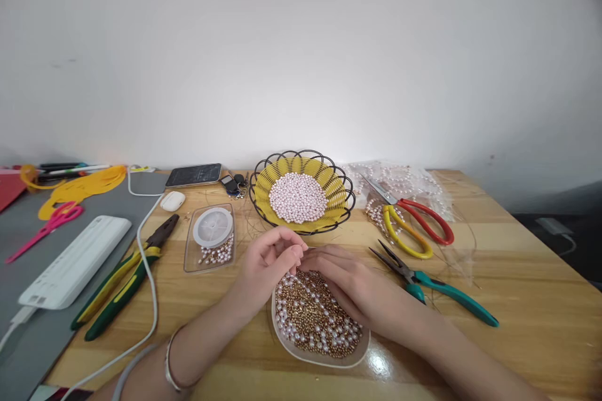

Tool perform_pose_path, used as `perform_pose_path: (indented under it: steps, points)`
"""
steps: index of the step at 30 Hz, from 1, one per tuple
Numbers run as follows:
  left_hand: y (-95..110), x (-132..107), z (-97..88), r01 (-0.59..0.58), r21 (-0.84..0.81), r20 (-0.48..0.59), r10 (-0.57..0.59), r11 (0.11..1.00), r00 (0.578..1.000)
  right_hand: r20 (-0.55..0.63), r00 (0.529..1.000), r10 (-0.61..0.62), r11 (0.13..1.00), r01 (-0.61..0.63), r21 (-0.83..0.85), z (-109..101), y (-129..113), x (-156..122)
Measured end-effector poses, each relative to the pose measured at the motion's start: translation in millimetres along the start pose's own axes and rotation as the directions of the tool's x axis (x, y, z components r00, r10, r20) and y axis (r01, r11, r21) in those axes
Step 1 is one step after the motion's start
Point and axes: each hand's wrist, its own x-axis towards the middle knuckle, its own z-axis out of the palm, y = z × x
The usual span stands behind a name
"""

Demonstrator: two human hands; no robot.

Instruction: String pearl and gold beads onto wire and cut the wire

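Observation:
My left hand [275, 260] is closed in a pinch, thumb against forefinger, above the far edge of a white tray [324, 360]. What lies between those fingertips is too small to make out. Close beside it, my right hand [345, 272] has its fingers bent together over the tray, the tips partly hidden. Gold beads [308, 313] and pinkish pearl beads [329, 329], many of them in strands, fill the tray. One pearl strand runs up toward my hands. Just behind them stands a yellow basket [336, 207] with a black looped rim, holding loose pearl beads [297, 197].
To the right lie teal needle-nose pliers [451, 294], scissors [423, 222] with red and yellow handles, and bagged pearls [404, 178]. Leftward are a clear box [190, 250] with a spool [213, 227], green-yellow pliers [126, 279], a cable [151, 282], a power bank [75, 263] and a phone [194, 175].

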Motion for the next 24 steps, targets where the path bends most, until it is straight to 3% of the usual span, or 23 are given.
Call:
perform_pose_path:
  steps: [3,10,16,22,24]
  points:
    - [0.9,-0.6,0.3,0.016,-0.011,-0.008,-0.016,1.0,1.0,0.039,0.999,-0.037,0.999,0.037,-0.011,3.5,0.3,-0.9]
    - [0.9,1.3,0.1,0.0,-0.037,-0.057,-0.002,0.999,0.998,-0.049,0.999,0.005,0.996,-0.01,-0.094,-0.9,1.2,-2.4]
    - [0.4,1.6,0.6,0.008,-0.082,-0.058,-0.013,0.997,0.998,0.074,0.995,-0.066,0.997,0.068,-0.024,1.0,-2.8,-0.1]
    - [1.1,1.6,0.4,-0.001,-0.088,-0.059,-0.005,0.996,0.998,-0.108,0.994,0.02,0.994,-0.032,-0.107,-2.9,1.9,-2.3]
    - [0.7,1.7,0.0,-0.005,-0.086,-0.058,0.0,0.996,0.998,-0.092,0.996,0.007,0.996,-0.016,-0.09,-4.2,0.7,-1.4]
